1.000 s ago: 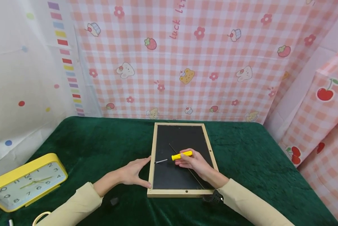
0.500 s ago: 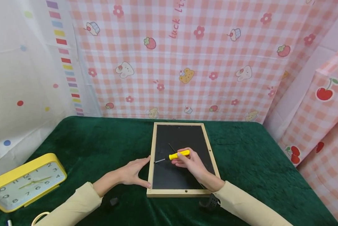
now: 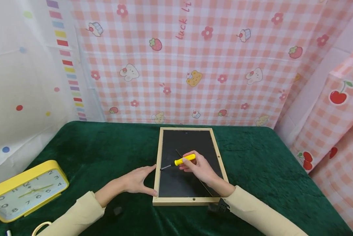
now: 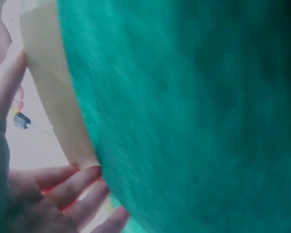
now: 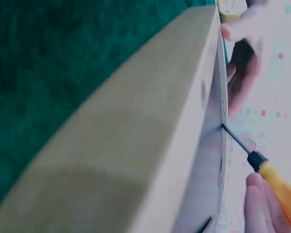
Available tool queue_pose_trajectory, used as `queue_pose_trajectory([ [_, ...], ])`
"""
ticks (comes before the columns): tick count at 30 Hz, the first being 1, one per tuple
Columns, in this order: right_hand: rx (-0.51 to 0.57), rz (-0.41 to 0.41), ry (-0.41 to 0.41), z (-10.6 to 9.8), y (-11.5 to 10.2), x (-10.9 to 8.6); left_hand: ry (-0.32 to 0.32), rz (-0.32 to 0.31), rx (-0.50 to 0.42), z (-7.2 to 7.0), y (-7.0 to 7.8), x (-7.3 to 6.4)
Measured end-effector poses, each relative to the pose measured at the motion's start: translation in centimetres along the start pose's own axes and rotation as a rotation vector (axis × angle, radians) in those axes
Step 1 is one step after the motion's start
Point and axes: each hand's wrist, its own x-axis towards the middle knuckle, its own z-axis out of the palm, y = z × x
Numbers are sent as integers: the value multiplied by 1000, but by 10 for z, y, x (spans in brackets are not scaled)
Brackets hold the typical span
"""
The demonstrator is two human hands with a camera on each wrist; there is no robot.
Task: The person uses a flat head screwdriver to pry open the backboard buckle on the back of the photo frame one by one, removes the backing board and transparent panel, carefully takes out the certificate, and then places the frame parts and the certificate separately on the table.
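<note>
A picture frame [image 3: 176,201] with a light wooden border and a black back panel [image 3: 176,186] lies on the green cloth. My right hand [image 3: 204,170] grips a yellow-handled screwdriver [image 3: 185,159], tilted low over the panel. Its tip is right at the inner edge of the left border, as the right wrist view shows with the screwdriver handle [image 5: 276,187]. My left hand [image 3: 136,180] is spread along the outer left side, thumb near the front corner and fingertips farther back. In the left wrist view, the fingers [image 4: 70,191] rest against the wood.
A yellow clock [image 3: 29,190] stands at the left. A cream-coloured ring-shaped handle [image 3: 41,227] shows beside the left sleeve. A thin dark line [image 3: 206,186] crosses the panel diagonally under the right hand. Small dark holes dot the border, one hole [image 3: 194,199] at the front.
The right hand and screwdriver have shifted slightly left and back, the handle rising a little while the tip stays at the left border. The left hand holds its place.
</note>
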Motion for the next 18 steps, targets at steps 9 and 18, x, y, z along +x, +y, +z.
queue_pose_trajectory([
  [9,-76,-24,10,0,-15,-3,55,-15,68,6,22,-23],
  [18,-18,-54,3,-3,-10,3,49,48,-5,10,30,-28],
])
